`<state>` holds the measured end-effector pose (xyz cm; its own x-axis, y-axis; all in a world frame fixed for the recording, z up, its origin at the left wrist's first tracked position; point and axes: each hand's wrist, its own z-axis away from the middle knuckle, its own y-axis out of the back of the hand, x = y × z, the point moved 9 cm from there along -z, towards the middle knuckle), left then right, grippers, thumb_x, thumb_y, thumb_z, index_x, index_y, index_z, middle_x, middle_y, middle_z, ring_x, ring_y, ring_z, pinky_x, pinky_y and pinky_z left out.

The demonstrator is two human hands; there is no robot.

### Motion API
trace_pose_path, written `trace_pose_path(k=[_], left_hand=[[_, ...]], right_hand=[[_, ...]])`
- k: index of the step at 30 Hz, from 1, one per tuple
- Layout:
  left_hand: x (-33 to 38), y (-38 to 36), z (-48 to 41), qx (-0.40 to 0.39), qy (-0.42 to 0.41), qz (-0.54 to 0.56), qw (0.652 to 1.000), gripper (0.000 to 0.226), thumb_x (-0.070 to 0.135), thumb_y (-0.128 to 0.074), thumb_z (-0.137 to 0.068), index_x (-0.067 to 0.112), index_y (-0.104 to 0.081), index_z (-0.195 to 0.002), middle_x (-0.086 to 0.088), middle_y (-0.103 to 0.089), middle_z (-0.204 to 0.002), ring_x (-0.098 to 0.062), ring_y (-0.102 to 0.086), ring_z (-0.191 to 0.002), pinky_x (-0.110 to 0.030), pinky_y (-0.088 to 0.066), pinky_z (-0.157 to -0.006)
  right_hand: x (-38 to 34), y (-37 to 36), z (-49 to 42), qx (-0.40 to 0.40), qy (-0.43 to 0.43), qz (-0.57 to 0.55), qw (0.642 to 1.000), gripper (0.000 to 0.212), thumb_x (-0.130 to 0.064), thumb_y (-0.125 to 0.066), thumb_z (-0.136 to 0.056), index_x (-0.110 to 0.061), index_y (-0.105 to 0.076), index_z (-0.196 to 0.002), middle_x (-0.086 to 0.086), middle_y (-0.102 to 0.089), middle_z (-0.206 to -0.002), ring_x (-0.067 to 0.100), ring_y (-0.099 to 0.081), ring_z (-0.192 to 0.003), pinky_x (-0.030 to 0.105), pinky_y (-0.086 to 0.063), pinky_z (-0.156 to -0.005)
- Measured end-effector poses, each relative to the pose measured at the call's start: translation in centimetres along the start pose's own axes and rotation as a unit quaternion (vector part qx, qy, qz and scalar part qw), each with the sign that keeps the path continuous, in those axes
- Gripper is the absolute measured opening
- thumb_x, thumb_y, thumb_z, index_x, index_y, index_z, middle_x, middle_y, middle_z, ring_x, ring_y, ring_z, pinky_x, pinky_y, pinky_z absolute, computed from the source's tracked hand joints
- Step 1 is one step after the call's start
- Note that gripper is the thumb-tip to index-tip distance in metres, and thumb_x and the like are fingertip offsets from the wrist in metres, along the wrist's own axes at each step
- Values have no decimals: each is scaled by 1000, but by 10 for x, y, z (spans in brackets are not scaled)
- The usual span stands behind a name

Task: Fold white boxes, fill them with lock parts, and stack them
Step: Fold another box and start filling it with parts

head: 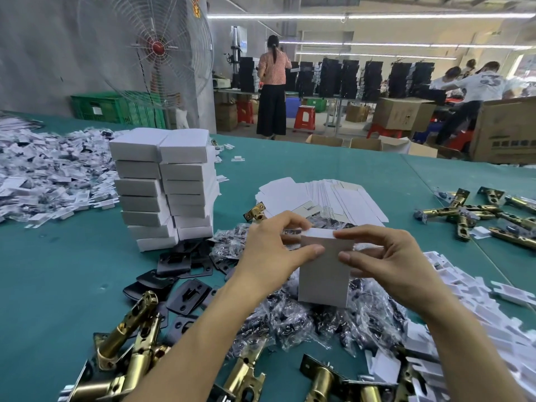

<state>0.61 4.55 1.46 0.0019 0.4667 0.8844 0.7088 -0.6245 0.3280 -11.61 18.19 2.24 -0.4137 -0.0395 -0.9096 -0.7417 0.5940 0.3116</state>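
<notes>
Found one white box (323,274) standing upright at table centre, base set among a heap of clear bagged parts (290,323). Noted left hand (269,248) pinching the box's upper left corner, thumb on the near face, fingers curled over the top edge. Noted right hand (385,256) holding the upper right corner in like manner, forefinger laid along the top flap, thumb on the near face. Could not tell whether the top flap is fully tucked.

Recorded two adjoining stacks of folded white boxes (185,187) to the left on the green table (72,271), well apart from the held box. Logged flat box blanks (319,195) fanned out just behind the hands. Logged black strike plates (188,297) between the stacks and the bag heap. Logged brass latch bolts (130,352) along the near edge, more at far right. Logged white plastic pieces (43,175) heaped at far left and along the right side.
</notes>
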Motion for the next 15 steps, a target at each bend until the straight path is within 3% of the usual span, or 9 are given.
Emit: trace_pose_path(k=[3, 6, 9, 11, 13, 15], left_hand=[[-9, -4, 0, -17, 51, -7, 999, 51, 37, -84, -77, 37, -52, -117, 21, -57, -114, -2, -62, -99, -23, -53, -78], [-12, -3, 2, -6, 108, 72, 991, 51, 43, -74, -86, 38, -42, -126, 19, -52, -113, -7, -61, -102, -31, -57, -78], [-16, -11, 4, 18, 187, 273, 944, 29, 39, -62, -97, 31, -42, -118, -1, -58, -115, -26, -66, -103, -45, -63, -69], [-17, -4, 2, 77, 179, 310, 931, 26, 31, -57, -101, 32, -38, -118, -6, -58, -122, -32, -65, -106, -49, -61, -71], [-14, 11, 0, 123, 129, 255, 950, 34, 30, -56, -101, 44, -36, -125, 8, -57, -123, -20, -64, -108, -40, -57, -81], [-6, 17, -2, 120, 84, 221, 964, 36, 31, -55, -101, 52, -39, -126, 18, -56, -119, -18, -64, -108, -42, -57, -85]], right_hand=[[-4, 12, 1, 96, 3, -46, 994, 29, 0, -73, -84, -25, -75, -98, 16, -70, -103, 30, -74, -77, 43, -63, -64], [4, 18, 0, 186, -50, -206, 960, 29, -2, -64, -91, -28, -67, -103, 18, -66, -105, 26, -75, -76, 36, -61, -62], [11, -20, -5, 130, -118, -327, 928, 37, -5, -52, -98, -35, -60, -119, 12, -60, -117, 24, -74, -83, 32, -60, -65], [10, -46, -5, 81, -128, -268, 951, 47, -12, -47, -102, -41, -48, -139, 3, -57, -130, 25, -69, -102, 36, -60, -75], [8, -57, -5, 76, -105, -149, 980, 54, -25, -45, -104, -47, -27, -150, -8, -46, -148, 21, -57, -125, 45, -51, -100], [6, -59, -5, 73, -86, -100, 989, 56, -33, -44, -104, -50, -19, -151, -12, -38, -154, 18, -49, -134, 48, -41, -110]])
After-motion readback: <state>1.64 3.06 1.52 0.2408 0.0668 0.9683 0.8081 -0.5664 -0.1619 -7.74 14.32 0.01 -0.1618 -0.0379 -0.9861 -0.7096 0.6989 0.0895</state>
